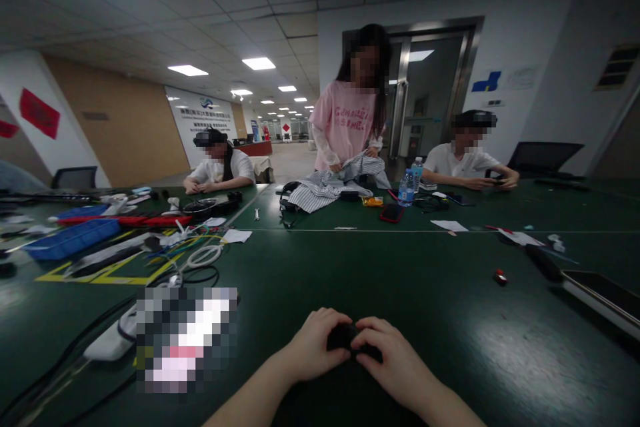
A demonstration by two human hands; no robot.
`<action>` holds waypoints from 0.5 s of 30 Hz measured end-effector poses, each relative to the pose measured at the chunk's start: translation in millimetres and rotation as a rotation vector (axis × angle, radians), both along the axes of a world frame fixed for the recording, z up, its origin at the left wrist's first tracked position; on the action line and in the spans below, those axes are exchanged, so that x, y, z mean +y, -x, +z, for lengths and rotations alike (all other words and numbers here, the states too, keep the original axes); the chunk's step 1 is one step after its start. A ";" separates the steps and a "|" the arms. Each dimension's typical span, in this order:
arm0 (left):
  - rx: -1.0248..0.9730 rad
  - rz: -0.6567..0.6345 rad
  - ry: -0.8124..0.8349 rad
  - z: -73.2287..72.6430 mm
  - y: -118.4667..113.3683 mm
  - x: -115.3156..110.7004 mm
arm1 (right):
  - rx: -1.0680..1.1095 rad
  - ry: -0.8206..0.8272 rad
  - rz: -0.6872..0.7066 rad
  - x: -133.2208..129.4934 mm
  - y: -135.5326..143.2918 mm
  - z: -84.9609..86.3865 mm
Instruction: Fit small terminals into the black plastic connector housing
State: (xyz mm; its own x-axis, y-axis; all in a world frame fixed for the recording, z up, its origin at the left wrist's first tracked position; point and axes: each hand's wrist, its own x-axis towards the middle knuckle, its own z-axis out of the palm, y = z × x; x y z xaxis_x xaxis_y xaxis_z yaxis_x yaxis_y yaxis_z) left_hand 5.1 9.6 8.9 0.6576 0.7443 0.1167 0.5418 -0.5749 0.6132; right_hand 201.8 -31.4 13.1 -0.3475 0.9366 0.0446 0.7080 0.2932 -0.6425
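Observation:
Both my hands meet low in the middle of the head view, over the dark green table (280,287). The fingers of my left hand (320,343) curl round one side of a small black object (341,335). From the other side, my right hand (387,353) closes its thumb and fingers on the same dark thing. Fingertips of the two hands nearly touch. Most of the object is hidden by the fingers, and its exact shape cannot be made out.
Left of my hands lie a blurred-out bright item (190,340), a white power strip (113,337), cables and a blue tray (75,239). A small red object (500,277) lies right. Across the table, a person handles striped cloth (315,192) between two seated people; bottles (407,188) stand there.

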 end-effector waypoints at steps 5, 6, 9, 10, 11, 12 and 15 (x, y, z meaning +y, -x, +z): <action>0.005 0.006 -0.005 -0.5 0.2 0.0 | -0.008 -0.005 -0.015 -0.2 0.3 0.9; 0.004 0.006 -0.007 -0.6 0.1 0.0 | -0.005 -0.001 -0.015 0.0 0.3 0.9; 0.013 0.006 -0.006 -0.6 -0.1 -0.2 | 0.008 0.007 -0.009 0.6 -0.1 0.6; 0.014 0.007 -0.005 -0.6 -0.2 -0.2 | 0.009 0.010 -0.006 0.8 -0.3 0.5; 0.013 0.007 -0.006 -0.8 -0.2 -0.2 | 0.007 0.014 -0.006 0.9 -0.6 0.5; 0.010 0.007 -0.007 -1.1 -0.2 -0.1 | 0.004 0.019 -0.007 1.0 -0.8 0.6; -0.011 0.008 -0.017 -3.0 0.1 0.4 | -0.007 0.027 -0.002 0.7 -1.4 1.0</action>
State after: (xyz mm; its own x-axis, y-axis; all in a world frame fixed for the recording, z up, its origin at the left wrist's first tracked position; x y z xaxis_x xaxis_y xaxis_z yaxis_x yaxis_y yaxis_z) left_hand 5.0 10.0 5.9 0.6500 0.7476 0.1363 0.5400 -0.5806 0.6093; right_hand 203.2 -30.7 14.1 -0.3456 0.9382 0.0166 0.7129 0.2740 -0.6455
